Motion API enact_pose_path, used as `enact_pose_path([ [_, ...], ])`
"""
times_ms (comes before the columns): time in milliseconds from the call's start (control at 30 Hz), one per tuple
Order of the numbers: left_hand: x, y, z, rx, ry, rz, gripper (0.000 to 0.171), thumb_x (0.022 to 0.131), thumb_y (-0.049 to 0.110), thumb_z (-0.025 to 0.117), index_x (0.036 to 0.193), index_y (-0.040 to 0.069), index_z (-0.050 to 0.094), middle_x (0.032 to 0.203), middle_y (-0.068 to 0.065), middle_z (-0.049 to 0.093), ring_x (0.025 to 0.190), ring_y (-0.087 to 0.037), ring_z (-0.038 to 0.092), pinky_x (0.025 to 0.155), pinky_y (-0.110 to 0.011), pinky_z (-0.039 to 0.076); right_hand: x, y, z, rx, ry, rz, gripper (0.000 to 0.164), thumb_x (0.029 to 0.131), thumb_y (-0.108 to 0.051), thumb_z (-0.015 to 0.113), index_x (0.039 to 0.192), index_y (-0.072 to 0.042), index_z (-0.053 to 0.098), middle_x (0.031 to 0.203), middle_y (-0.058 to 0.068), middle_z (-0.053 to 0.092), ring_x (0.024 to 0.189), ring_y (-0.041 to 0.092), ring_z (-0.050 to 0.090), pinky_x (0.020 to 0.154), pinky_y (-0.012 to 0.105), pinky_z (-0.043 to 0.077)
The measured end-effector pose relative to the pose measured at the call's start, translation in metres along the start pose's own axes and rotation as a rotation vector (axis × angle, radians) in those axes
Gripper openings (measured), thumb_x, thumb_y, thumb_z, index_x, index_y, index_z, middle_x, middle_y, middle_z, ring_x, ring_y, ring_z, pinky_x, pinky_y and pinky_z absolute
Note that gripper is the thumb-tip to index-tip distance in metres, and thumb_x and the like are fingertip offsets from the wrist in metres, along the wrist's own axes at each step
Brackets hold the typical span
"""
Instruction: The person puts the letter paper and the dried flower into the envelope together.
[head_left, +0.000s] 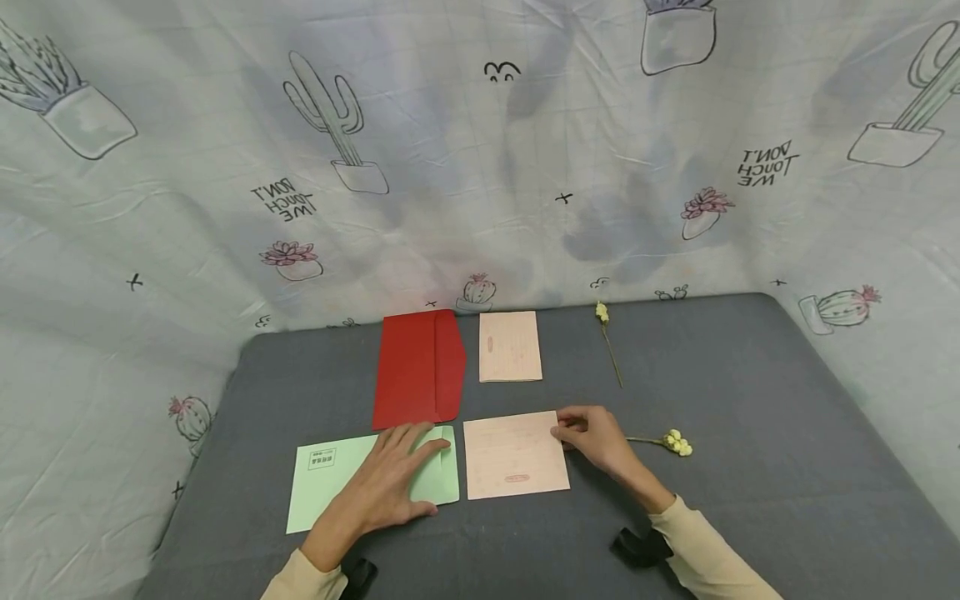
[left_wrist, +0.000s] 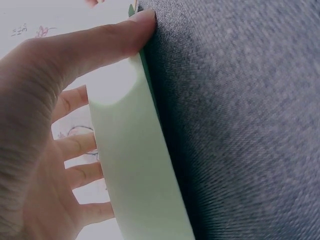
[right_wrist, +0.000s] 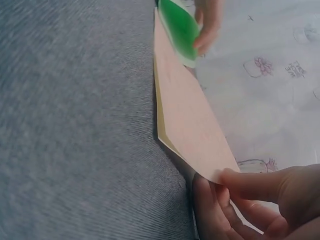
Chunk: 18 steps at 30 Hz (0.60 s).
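A pale green envelope point(head_left: 430, 479) lies at the left, its printed end away from the right hand. My left hand point(head_left: 386, 483) spans it, thumb point(left_wrist: 145, 22) at the near edge and fingertips at the far edge. The right wrist view shows the envelope's mouth point(right_wrist: 177, 27) bulging open, darker green inside. Beside that mouth is a folded pink sheet of letter paper point(head_left: 516, 454). My right hand point(head_left: 596, 437) pinches its right edge between thumb and fingers. Seen from the right wrist, the sheet's layers part slightly along one side.
Beyond the green envelope lies a red envelope point(head_left: 408, 367), with another folded pink paper point(head_left: 511, 346) to its right. One yellow flower stem point(head_left: 611, 354) lies farther back, and another yellow flower point(head_left: 677, 442) lies right of my right hand. A printed curtain point(head_left: 480, 167) rises behind the grey table point(head_left: 750, 467).
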<state>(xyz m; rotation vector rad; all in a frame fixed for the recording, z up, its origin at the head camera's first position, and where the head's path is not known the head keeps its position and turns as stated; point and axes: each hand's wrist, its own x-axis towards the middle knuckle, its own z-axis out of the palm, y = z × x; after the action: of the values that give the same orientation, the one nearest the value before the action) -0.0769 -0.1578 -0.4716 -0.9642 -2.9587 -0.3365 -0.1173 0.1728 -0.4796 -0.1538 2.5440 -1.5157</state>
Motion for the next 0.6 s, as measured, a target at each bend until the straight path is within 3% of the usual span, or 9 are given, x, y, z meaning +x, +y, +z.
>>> enact_pose_path([
  [133,-0.0004,0.0,0.0019,0.0,0.007,-0.003,0.084,0.06,0.048,0.089,0.133,0.022,0.056,0.139,-0.011,0.049,0.123,-0.03,0.047,0.103,-0.055,0.037,0.0023,0.0042,-0.0036,0.151,-0.08,0.063,0.028,0.09,-0.001,0.066,0.113,0.014,0.064,0.094,0.017,0.07,0.078,0.021,0.068,0.065,0.03,0.058],
  [300,-0.0043,0.0007,0.0052,-0.002,0.022,-0.002,0.084,0.06,0.048,0.089,0.133,0.022,0.056,0.137,-0.011,0.05,0.123,-0.03,0.047,0.102,-0.055,0.038,0.0029,0.0051,-0.0072,0.251,-0.156,0.095,0.035,0.094,-0.007,0.064,0.119,0.016,0.058,0.097,0.018,0.07,0.075,0.018,0.067,0.065,0.031,0.059],
  [600,-0.0027,0.0006,0.0065,0.005,0.026,0.005,0.085,0.061,0.049,0.089,0.134,0.022,0.055,0.138,-0.011,0.05,0.123,-0.03,0.047,0.102,-0.055,0.037,0.0056,0.0028,-0.0048,0.306,-0.152,0.105,0.041,0.095,-0.01,0.064,0.123,0.018,0.054,0.103,0.022,0.069,0.082,0.02,0.069,0.068,0.033,0.059],
])
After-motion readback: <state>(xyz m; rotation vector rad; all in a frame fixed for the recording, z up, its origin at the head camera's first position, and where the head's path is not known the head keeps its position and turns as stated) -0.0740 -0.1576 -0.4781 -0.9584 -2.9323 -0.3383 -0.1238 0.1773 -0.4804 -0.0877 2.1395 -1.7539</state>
